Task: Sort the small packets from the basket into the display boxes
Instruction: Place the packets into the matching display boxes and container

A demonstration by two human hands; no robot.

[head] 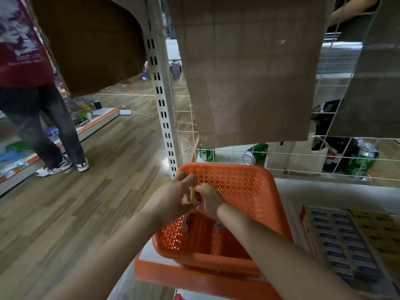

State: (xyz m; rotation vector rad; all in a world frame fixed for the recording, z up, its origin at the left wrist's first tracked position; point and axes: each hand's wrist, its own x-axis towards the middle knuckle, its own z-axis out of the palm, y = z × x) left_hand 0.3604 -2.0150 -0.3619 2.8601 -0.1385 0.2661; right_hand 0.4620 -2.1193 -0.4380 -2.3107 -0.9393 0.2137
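Two bare hands met above the left side of an orange basket (249,191) on a white shelf (329,191) as a shop worker sorted stock. The left hand (171,198) had its fingers curled round a clutch of small packets (190,194), tan-yellow on edge with something pink-purple at the bottom. The right hand (207,199), fingers bent inward, pinched the same clutch from the other side, though how much of it that hand bore could not be made out from where I stood.

Beneath the wrists, at least two loose packets (187,221) lay inside the basket. Just beside the basket on its right stood the display boxes: a blue-filled box (337,241) packed in neat rows, and a yellow-printed box (381,232) next to it.

Green cans (361,161) lay and stood behind a wire grid (238,152) at the back, under a hanging brown cloth (249,72). A bystander in a red shirt (21,50) stood on the wooden floor (86,202) to the left.

The worker appeared to be gathering packets and squaring them into a stack, before any had gone across. The next move, as I judged it, called for telling the colours apart and carrying each lot rightward over the basket's rim. That meant keeping a firm pinch so none slipped, then setting them on edge in the matching box.
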